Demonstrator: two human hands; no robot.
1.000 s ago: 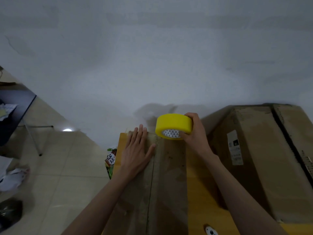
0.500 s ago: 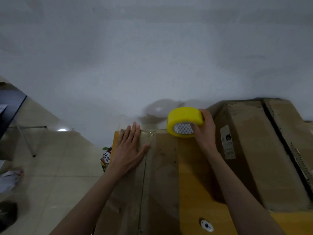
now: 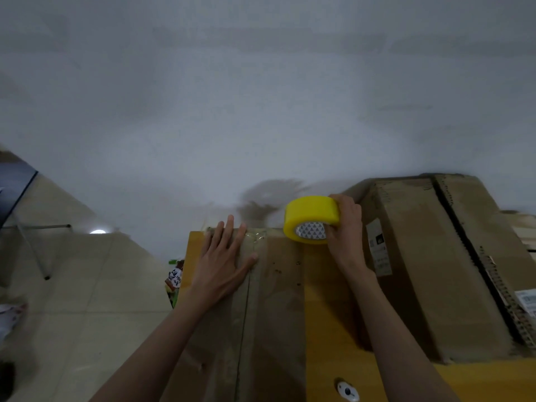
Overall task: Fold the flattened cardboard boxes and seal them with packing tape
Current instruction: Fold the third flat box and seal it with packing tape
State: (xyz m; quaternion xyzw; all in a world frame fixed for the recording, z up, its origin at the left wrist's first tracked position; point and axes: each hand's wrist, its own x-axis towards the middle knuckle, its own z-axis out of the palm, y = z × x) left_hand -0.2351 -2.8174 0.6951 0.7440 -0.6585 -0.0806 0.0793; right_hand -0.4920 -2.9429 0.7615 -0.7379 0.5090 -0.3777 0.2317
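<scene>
My right hand (image 3: 345, 227) grips the yellow tape roll (image 3: 311, 219) just right of the cardboard box (image 3: 275, 300) seam, which runs toward me; my left hand (image 3: 223, 262) presses flat beside it.

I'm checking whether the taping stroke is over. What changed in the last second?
The right hand, gripping the yellow tape roll, carried it rightward off the box's seam, toward the large carton. The left hand stayed flat beside the seam.
</scene>
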